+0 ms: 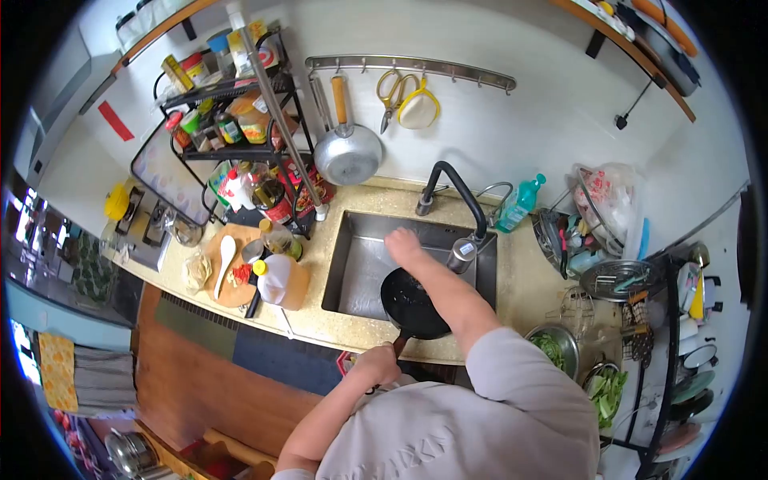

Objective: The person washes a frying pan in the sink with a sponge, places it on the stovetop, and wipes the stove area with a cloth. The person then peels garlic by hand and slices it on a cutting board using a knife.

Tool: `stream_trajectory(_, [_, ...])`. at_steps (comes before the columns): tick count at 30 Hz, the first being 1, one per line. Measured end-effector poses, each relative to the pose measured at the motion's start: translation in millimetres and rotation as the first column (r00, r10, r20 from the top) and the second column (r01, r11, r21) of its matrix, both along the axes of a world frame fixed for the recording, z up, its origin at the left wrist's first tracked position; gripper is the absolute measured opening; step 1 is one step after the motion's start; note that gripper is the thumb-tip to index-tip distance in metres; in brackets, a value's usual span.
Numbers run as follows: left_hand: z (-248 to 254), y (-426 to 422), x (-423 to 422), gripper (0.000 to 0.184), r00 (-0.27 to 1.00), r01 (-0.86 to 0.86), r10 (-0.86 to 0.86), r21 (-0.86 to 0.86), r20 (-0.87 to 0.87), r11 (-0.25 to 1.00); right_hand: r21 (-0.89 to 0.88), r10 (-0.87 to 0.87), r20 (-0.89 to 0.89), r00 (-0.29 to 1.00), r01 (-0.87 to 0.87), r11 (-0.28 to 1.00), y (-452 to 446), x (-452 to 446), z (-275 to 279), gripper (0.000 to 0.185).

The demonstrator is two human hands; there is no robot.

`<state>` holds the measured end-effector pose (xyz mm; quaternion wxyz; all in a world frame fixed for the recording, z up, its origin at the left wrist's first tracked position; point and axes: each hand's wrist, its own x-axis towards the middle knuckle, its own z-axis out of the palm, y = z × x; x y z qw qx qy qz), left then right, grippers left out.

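Note:
My left hand is wrapped around the handle of a black frying pan at the sink's front edge. The pan is over the right part of the steel sink, with a few light specks or drops inside it. My right hand is above the sink, beyond and left of the pan, and its forearm covers part of the pan. Its fingers point away and are mostly hidden, so I cannot make out their pose. The black faucet arches down to a metal head just right of my right forearm.
Left of the sink are a large jug and a round cutting board with chopped red food and a white spoon. A black spice rack stands behind. On the right are a soap bottle, a bowl of greens and a dish rack.

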<state>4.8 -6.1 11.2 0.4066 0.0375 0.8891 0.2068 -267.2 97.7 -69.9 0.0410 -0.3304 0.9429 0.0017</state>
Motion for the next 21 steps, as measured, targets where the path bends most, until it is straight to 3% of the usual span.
stream_trajectory(2, [-5.1, 3.2, -1.0, 0.049, 1.0, -0.021, 0.021, -0.002, -0.005, 1.0, -0.247, -0.191, 0.046, 0.98, 0.197, 0.949, -12.7, 0.2, 9.0, 0.026])
stream_trajectory(6, [3.7, 2.8, -4.6, 0.06, 0.999, -0.026, 0.026, 0.007, 0.03, 1.0, -0.584, -0.136, -0.12, 0.983, 0.041, 0.811, -1.7, -22.8, 130.4, 0.016])
stream_trajectory(8, [3.8, 1.5, -7.8, 0.061, 1.0, -0.026, 0.026, 0.01, 0.015, 1.0, -0.805, -0.276, -0.256, 0.926, -0.046, 0.592, 24.2, -40.0, 182.7, 0.011])
stream_trajectory(10, [-0.7, 1.0, -3.3, 0.062, 1.0, -0.028, 0.028, 0.017, 0.014, 0.999, -0.834, -0.429, -0.396, 0.812, -0.123, 0.538, 69.8, -60.5, 226.0, 0.014])
stream_trajectory(13, [-15.5, -3.3, 1.6, 0.064, 0.999, -0.033, 0.034, 0.036, -0.021, 0.999, -0.742, -0.592, -0.636, 0.496, -0.182, 0.645, 143.9, -87.4, 258.0, 0.019])
stream_trajectory(17, [-24.9, -5.6, -1.9, 0.07, 0.999, -0.011, 0.014, 0.073, -0.037, 0.997, -0.713, -0.612, -0.669, 0.422, -0.132, 0.688, 183.9, -119.0, 256.7, 0.015])
stream_trajectory(19, [-19.5, -2.9, -5.9, 0.072, 1.0, -0.001, 0.003, 0.079, -0.022, 0.997, -0.584, -0.498, -0.696, 0.517, -0.005, 0.811, 189.1, -127.0, 249.0, 0.013])
stream_trajectory(21, [0.1, 1.6, -9.1, 0.045, 0.998, -0.062, 0.061, 0.07, 0.008, 0.996, -0.539, -0.479, -0.742, 0.469, 0.008, 0.842, 191.8, -133.1, 236.4, 0.012])
